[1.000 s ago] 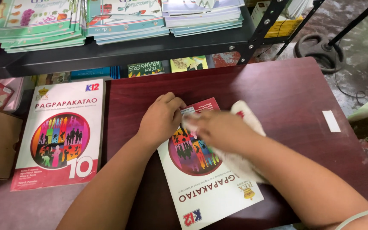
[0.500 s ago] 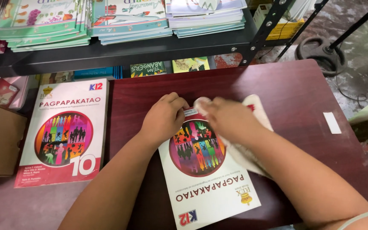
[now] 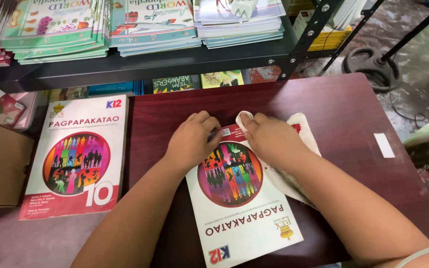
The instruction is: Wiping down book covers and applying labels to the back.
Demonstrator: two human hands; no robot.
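Two hands on the workbook (image 3: 242, 203): left hand (image 3: 192, 141) flat, right hand (image 3: 271, 139) grip closed on cloth (image 3: 299, 124).

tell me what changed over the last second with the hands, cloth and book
The right hand slid the cloth from the middle of the book toward its far edge, next to the left hand. The left hand stayed pressed on the book's far end. The second book and the table show no real change.
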